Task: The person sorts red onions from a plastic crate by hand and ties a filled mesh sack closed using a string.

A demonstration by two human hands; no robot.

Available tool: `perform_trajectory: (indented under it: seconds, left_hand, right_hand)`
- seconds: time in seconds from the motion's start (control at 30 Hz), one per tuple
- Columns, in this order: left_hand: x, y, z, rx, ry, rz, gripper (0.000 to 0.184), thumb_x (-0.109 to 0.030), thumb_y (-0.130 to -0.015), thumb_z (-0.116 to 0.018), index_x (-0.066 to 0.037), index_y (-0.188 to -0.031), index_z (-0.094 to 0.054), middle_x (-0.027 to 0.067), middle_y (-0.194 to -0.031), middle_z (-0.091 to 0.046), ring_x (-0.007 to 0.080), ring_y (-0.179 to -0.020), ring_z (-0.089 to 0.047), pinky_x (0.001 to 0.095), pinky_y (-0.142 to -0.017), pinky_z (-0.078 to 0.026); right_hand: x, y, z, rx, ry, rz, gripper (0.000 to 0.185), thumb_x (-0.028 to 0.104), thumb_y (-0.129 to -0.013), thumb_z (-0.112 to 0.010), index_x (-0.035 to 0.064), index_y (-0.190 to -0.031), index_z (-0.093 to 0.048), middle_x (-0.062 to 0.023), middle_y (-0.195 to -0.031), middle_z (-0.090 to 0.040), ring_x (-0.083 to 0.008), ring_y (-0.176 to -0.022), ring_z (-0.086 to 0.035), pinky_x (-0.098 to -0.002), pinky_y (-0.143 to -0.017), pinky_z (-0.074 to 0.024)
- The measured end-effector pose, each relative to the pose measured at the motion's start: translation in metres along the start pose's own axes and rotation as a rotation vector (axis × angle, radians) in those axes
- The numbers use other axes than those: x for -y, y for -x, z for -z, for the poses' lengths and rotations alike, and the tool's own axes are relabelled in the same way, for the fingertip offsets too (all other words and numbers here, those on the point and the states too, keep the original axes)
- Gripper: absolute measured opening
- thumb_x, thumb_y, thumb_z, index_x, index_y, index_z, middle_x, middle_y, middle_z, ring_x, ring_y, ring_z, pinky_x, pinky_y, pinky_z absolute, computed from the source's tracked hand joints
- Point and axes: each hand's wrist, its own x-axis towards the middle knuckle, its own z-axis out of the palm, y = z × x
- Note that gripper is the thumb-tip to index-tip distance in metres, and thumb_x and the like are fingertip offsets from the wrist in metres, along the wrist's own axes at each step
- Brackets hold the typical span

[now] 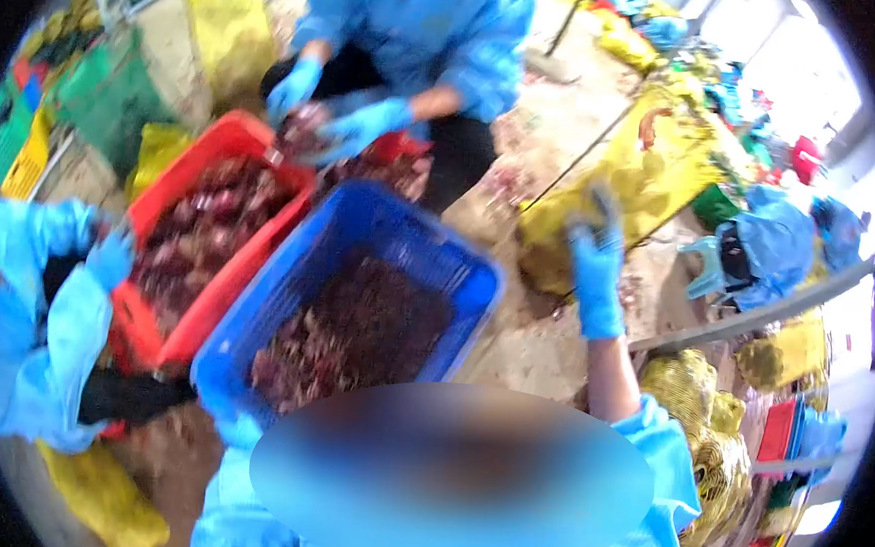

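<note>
My right hand (pixel 596 268), in a blue glove with dirt-darkened fingertips, is raised to the right of the blue crate (pixel 480 266). Its fingers point up and apart, and nothing shows in them. Behind it lies a yellow sack (pixel 664 167) on the floor. My left hand is not visible; only the sleeve (pixel 231 461) on that side shows, beside a blurred patch. Inside the blue crate are dark, loose skins (pixel 375 305) and reddish pieces, smeared by motion. A red crate (pixel 134 317) holding purple-red bulbs (pixel 210 225), apparently onions, stands left of it.
Across from me, a co-worker's gloved hands (pixel 361 128) handle purple-red pieces. Another co-worker (pixel 14 318) sits left with a hand at the red crate. Stuffed yellow net sacks (pixel 698 430), a metal rail (pixel 756 313) and a light-blue stool (pixel 704 265) are on the right.
</note>
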Motion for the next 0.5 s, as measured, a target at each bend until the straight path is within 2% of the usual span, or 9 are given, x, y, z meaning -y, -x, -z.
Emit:
perform_trajectory:
  seconds: [0.03, 0.07, 0.13, 0.23, 0.33, 0.4, 0.43, 0.47, 0.5]
  left_hand:
    - [0.004, 0.0, -0.001, -0.001, -0.006, -0.018, 0.028, -0.013, -0.079, -0.055, 0.005, -0.1, -0.054, 0.0238, -0.095, -0.061, 0.0354, -0.086, -0.059, 0.0412, -0.077, -0.044]
    - [0.004, 0.003, 0.003, 0.004, -0.027, -0.025, 0.028, -0.013, -0.079, -0.055, 0.005, -0.1, -0.054, 0.0238, -0.096, -0.061, 0.0353, -0.087, -0.059, 0.0411, -0.077, -0.044]
    - [0.003, 0.008, 0.014, 0.015, -0.07, -0.015, 0.029, -0.013, -0.079, -0.055, 0.005, -0.101, -0.053, 0.0239, -0.097, -0.061, 0.0352, -0.087, -0.059, 0.0409, -0.078, -0.044]
    - [-0.01, 0.013, 0.015, 0.048, -0.037, 0.046, 0.029, -0.013, -0.079, -0.055, 0.005, -0.102, -0.053, 0.0239, -0.098, -0.061, 0.035, -0.088, -0.059, 0.0405, -0.078, -0.044]
    - [0.01, 0.01, 0.007, 0.064, 0.043, 0.222, 0.032, -0.012, -0.08, -0.055, 0.005, -0.106, -0.052, 0.0232, -0.101, -0.06, 0.0367, -0.093, -0.058, 0.0416, -0.082, -0.044]
    - [0.015, 0.011, 0.004, 0.032, 0.126, 0.205, 0.033, -0.012, -0.08, -0.055, 0.005, -0.108, -0.051, 0.0227, -0.103, -0.06, 0.0358, -0.094, -0.058, 0.0405, -0.083, -0.043]
    - [0.009, 0.013, 0.007, 0.057, 0.079, 0.233, 0.034, -0.012, -0.08, -0.055, 0.005, -0.109, -0.049, 0.022, -0.105, -0.06, 0.0351, -0.095, -0.058, 0.0396, -0.084, -0.042]
    - [0.004, 0.014, 0.01, 0.08, 0.113, 0.259, 0.036, -0.011, -0.08, -0.055, 0.005, -0.111, -0.048, 0.0214, -0.106, -0.059, 0.0344, -0.096, -0.058, 0.0393, -0.085, -0.042]
    - [0.005, 0.015, 0.01, 0.08, 0.122, 0.247, 0.035, -0.012, -0.081, -0.055, 0.005, -0.111, -0.048, 0.0211, -0.106, -0.059, 0.0342, -0.096, -0.058, 0.0392, -0.085, -0.042]
  right_hand:
    - [-0.015, 0.048, -0.023, 0.245, -0.013, -0.256, 0.052, -0.007, -0.077, -0.052, 0.0023, -0.128, -0.043, -0.0055, -0.12, -0.051, -0.0116, -0.091, -0.054, -0.026, -0.08, -0.0462]
    - [-0.013, 0.086, -0.05, 0.54, 0.033, -0.249, 0.042, 0.001, -0.079, -0.055, 0.0073, -0.12, -0.052, -0.0083, -0.112, -0.056, -0.0171, -0.092, -0.058, -0.0286, -0.08, -0.0473]
    - [-0.007, 0.148, -0.093, 0.924, 0.306, -0.088, 0.036, 0.013, -0.08, -0.056, 0.0128, -0.115, -0.056, -0.0131, -0.11, -0.057, -0.0278, -0.097, -0.058, -0.0347, -0.084, -0.0466]
    - [-0.04, 0.224, -0.148, 1.384, 0.235, -0.203, 0.036, 0.024, -0.078, -0.055, 0.014, -0.113, -0.057, -0.0171, -0.109, -0.057, -0.0351, -0.099, -0.055, -0.0417, -0.086, -0.0448]
    - [-0.065, 0.276, -0.19, 1.674, 0.474, -0.315, 0.031, 0.025, -0.073, -0.056, 0.0106, -0.1, -0.065, -0.0183, -0.099, -0.062, -0.0332, -0.093, -0.059, -0.0413, -0.082, -0.0473]
    - [-0.083, 0.308, -0.216, 1.939, 0.539, -0.086, 0.026, 0.02, -0.07, -0.055, 0.008, -0.09, -0.068, -0.0181, -0.096, -0.063, -0.0329, -0.088, -0.061, -0.0409, -0.079, -0.0489]
    - [-0.081, 0.318, -0.224, 2.025, 0.508, -0.088, 0.025, 0.017, -0.067, -0.054, 0.0059, -0.083, -0.069, -0.0181, -0.093, -0.064, -0.0332, -0.086, -0.062, -0.0404, -0.078, -0.0496]
    - [-0.095, 0.349, -0.23, 2.035, 0.562, -0.122, 0.024, 0.019, -0.067, -0.054, 0.0056, -0.08, -0.069, -0.0166, -0.087, -0.065, -0.0327, -0.085, -0.063, -0.0405, -0.078, -0.0495]
    - [-0.102, 0.37, -0.234, 1.917, 0.56, -0.187, 0.029, 0.022, -0.068, -0.056, 0.0053, -0.089, -0.067, -0.0184, -0.089, -0.064, -0.0333, -0.087, -0.062, -0.0406, -0.079, -0.0493]
